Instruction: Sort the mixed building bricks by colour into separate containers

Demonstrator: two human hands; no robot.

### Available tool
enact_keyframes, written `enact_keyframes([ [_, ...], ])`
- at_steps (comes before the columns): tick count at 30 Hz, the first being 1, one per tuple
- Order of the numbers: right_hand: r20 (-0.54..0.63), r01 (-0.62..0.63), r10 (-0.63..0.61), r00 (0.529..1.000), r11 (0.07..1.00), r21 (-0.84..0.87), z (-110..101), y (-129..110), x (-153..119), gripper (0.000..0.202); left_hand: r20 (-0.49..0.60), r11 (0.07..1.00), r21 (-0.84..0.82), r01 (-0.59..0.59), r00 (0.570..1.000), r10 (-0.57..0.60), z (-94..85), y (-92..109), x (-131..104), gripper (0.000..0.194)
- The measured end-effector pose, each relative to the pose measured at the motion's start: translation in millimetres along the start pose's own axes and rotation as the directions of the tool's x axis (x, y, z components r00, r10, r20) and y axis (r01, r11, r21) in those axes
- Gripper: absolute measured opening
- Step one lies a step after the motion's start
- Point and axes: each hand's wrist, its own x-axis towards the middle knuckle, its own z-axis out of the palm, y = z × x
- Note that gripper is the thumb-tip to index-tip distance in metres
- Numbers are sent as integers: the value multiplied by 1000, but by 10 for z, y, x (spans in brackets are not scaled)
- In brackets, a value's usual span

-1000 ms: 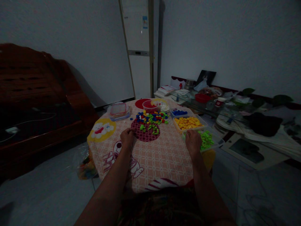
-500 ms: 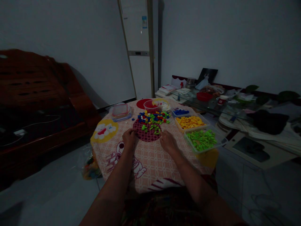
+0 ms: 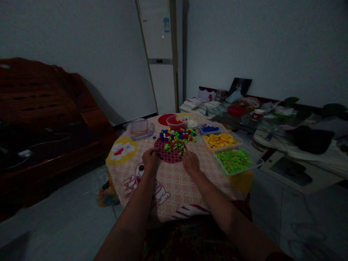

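My left hand (image 3: 150, 158) rests on the cloth at the left edge of a dark red printed circle, its fingers curled together; whether anything is in them cannot be made out. At the circle's right edge, my right hand (image 3: 191, 161) is closed with its fingertips close to loose green building bricks (image 3: 179, 147). What it may hold is hidden. Just beyond lies a pile of mixed building bricks (image 3: 176, 135) in blue, green, yellow, red and white. On the right stand a tub of green bricks (image 3: 233, 161), a tub of yellow bricks (image 3: 220, 140) and a tub of blue bricks (image 3: 209, 129).
At the table's far side are a round clear tub (image 3: 175, 122) with red pieces and a heap of white pieces (image 3: 191, 122). Stacked lids (image 3: 140, 128) lie at the left. A cluttered glass side table (image 3: 244, 125) stands right, a wooden bench (image 3: 40, 137) left.
My right hand has shifted slightly left, closer to the loose green bricks. My left hand stays in nearly the same place.
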Motion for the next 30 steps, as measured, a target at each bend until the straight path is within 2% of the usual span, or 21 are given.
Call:
enact_keyframes([
  [4, -8, -4, 4, 1000, 1000, -22, -13, 19, -49, 27, -12, 999, -51, 14, 1000, -15, 1, -5, 3, 35],
  [10, -1, 27, -27, 1000, 998, -54, -1, 22, -68, 27, -26, 1000, -30, 2, 1000, -3, -18, 39, -9, 34],
  [18, -50, 0, 2, 999, 998, 56, -2, 85, -124, 23, -8, 998, -63, 31, 999, -31, -6, 0, -2, 35],
  [24, -242, -36, 85, 967, 979, 199, -146, 336, -333, 22, -18, 999, -28, 26, 999, -26, -19, 40, -21, 33],
  [27, -370, -37, 124, 921, 972, 234, -300, 569, -415, 23, -15, 999, -39, 34, 999, -35, -13, 53, -21, 33],
  [30, -469, -97, 192, 862, 971, 219, -454, 870, -471, 23, -13, 998, -40, 40, 999, -40, -4, 55, -10, 34],
])
